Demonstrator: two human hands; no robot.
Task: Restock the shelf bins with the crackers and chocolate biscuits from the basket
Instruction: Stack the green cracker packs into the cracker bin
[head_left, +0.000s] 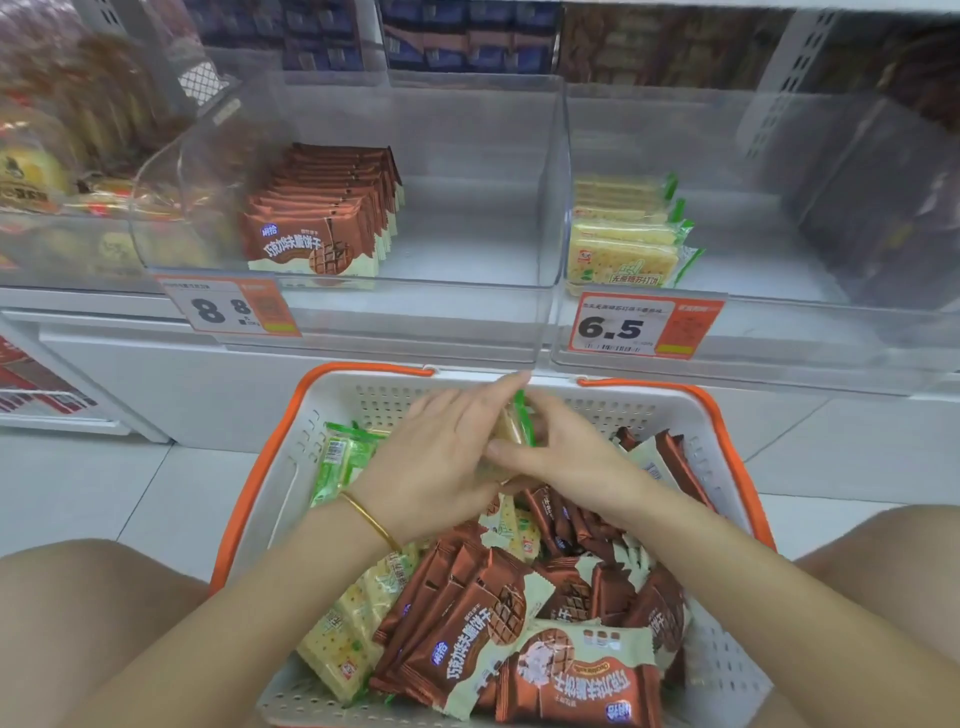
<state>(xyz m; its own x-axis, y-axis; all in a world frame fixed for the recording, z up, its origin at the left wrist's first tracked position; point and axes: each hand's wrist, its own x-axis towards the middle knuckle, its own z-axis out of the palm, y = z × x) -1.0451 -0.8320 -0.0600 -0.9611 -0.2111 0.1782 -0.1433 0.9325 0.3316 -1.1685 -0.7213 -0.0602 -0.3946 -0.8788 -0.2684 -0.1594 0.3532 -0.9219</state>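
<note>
A white basket with orange rim (270, 467) sits on the floor before me, full of brown chocolate biscuit packs (467, 634) and green-edged cracker packs (343, 457). Over its far half, my left hand (441, 457) and my right hand (566, 457) together hold a small stack of cracker packs (514, 426) between them. On the shelf above, the left clear bin (467, 249) holds a row of chocolate biscuits (322, 213). The right clear bin (753, 249) holds a short stack of crackers (623, 234) at its left side.
Price tags reading 8.8 (228, 306) and 6.5 (644, 325) hang on the bin fronts. Bread-like goods fill a bin at far left (47, 171). Dark packs line the upper shelf (467, 41). My knees flank the basket on the tiled floor.
</note>
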